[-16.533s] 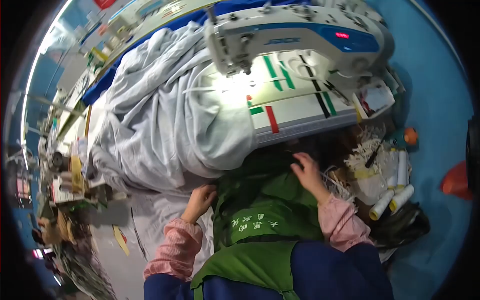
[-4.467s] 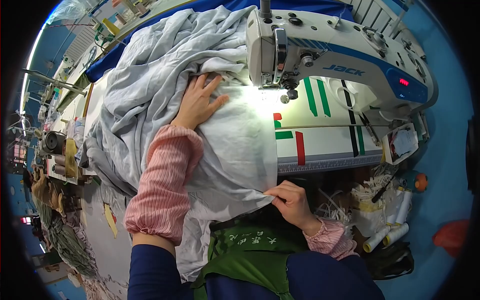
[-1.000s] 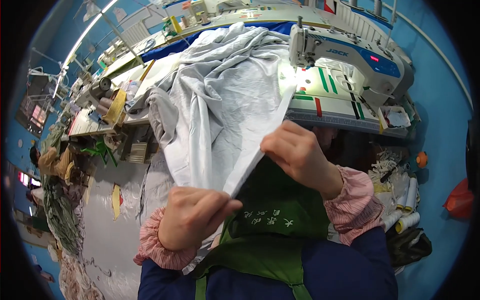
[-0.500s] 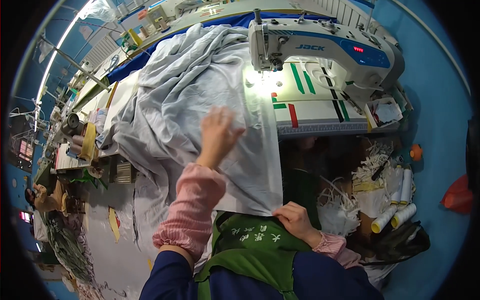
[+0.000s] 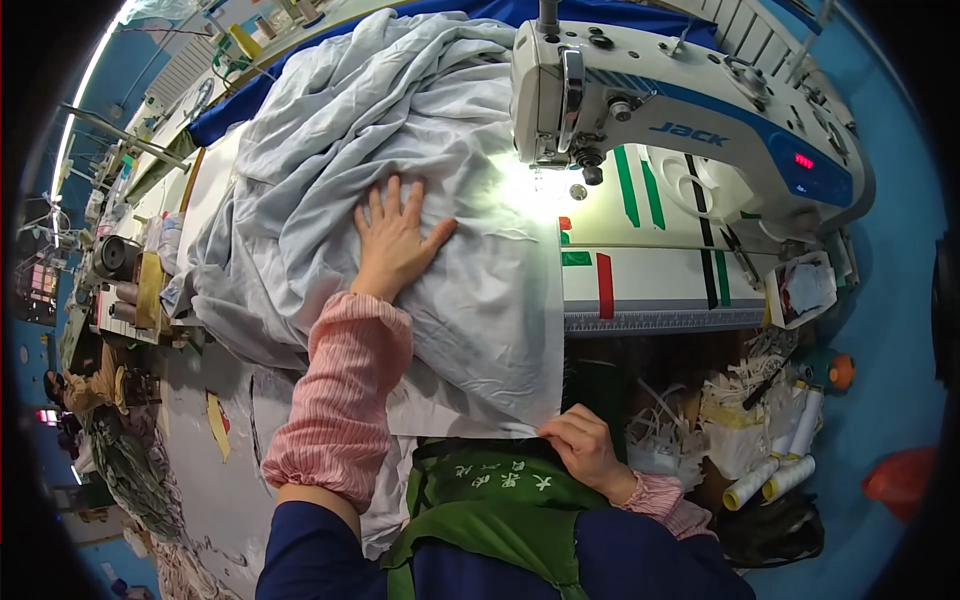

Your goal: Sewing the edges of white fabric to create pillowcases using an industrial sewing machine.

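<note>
A large pale grey-blue cloth (image 5: 465, 330) covers the left of the sewing table and hangs over its front edge toward my lap. My left hand (image 5: 395, 238) lies flat on it, fingers spread, left of the sewing head. Down at the cloth's near right corner, my right hand (image 5: 583, 443) pinches the edge between thumb and fingers. The white and blue sewing machine (image 5: 690, 120) stands at the right, its lamp glaring over the needle area, so the needle and foot are hard to make out. The cloth's right edge runs beside that lit spot.
Green, red and black tape strips (image 5: 605, 285) mark the white tabletop. A small white box (image 5: 802, 290) sits at its right end. Below are white scraps (image 5: 745, 400), thread cones (image 5: 790, 480) and a red bag (image 5: 897, 482). Spools (image 5: 122, 300) stand at far left, near a seated person (image 5: 97, 385).
My left hand has come down flat and moved up and left on the cloth, from a blurred, half-curled pose. My right hand keeps the corner. The view has shifted nearer the machine.
</note>
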